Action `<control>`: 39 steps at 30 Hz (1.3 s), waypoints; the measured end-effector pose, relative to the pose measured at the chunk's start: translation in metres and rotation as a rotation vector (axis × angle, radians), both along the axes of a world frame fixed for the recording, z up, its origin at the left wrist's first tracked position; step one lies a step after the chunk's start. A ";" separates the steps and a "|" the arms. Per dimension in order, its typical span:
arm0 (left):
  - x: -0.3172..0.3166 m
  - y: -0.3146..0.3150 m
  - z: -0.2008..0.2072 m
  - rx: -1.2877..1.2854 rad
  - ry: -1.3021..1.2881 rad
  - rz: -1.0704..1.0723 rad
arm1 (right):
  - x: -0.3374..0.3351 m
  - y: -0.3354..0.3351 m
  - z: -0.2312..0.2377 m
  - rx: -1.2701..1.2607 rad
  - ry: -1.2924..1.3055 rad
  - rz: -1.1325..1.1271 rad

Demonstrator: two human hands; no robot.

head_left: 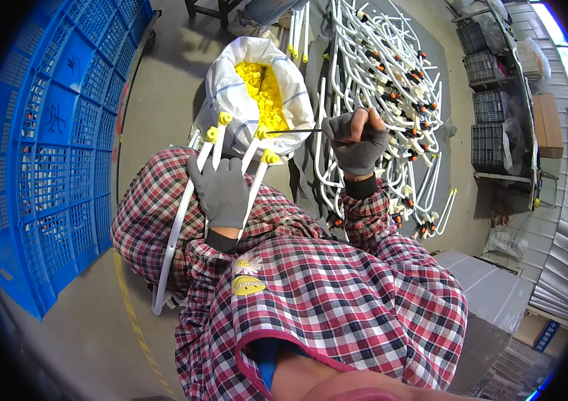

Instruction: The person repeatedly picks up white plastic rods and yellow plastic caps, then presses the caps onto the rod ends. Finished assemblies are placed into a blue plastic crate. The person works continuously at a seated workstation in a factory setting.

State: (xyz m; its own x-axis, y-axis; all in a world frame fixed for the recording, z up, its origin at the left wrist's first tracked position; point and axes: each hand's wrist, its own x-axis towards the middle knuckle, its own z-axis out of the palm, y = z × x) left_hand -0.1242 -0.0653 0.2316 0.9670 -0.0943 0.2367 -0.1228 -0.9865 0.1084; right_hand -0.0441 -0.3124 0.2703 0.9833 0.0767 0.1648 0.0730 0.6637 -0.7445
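My left hand (222, 190), in a grey glove, grips several white tubes (180, 220) across my lap. Yellow caps (269, 157) sit on their upper ends. My right hand (357, 144), in a grey glove with bare fingertips, is closed around a tool with a thin dark shaft (297, 131); its handle is hidden in the fist. The shaft points left, and its tip meets a yellow cap (261, 132) on one tube. Just beyond the tubes stands an open white woven sack (229, 77) with many loose yellow caps (267, 103) inside.
A large pile of bent white tubes (391, 87) with black and orange fittings lies on a dark sheet at the right. Blue plastic crates (63, 134) rise at the left. Shelving with dark baskets (488, 107) stands far right, and a grey box (484, 281) is near my right side.
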 end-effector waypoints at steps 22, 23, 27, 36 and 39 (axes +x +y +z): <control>0.012 0.012 -0.024 -0.021 -0.068 -0.038 | -0.001 0.060 -0.032 -0.315 -0.059 0.172; 0.011 0.011 -0.025 -0.022 -0.011 -0.041 | -0.005 0.054 -0.028 -0.352 -0.068 0.169; 0.000 0.007 -0.023 0.010 -0.016 -0.055 | -0.024 0.042 -0.035 -0.357 -0.039 0.123; -0.003 0.005 -0.022 -0.014 0.023 0.037 | -0.070 0.012 0.088 -0.277 -0.806 -0.227; -0.005 0.003 -0.021 -0.013 -0.070 -0.038 | -0.053 -0.008 0.101 -0.056 -0.554 -0.143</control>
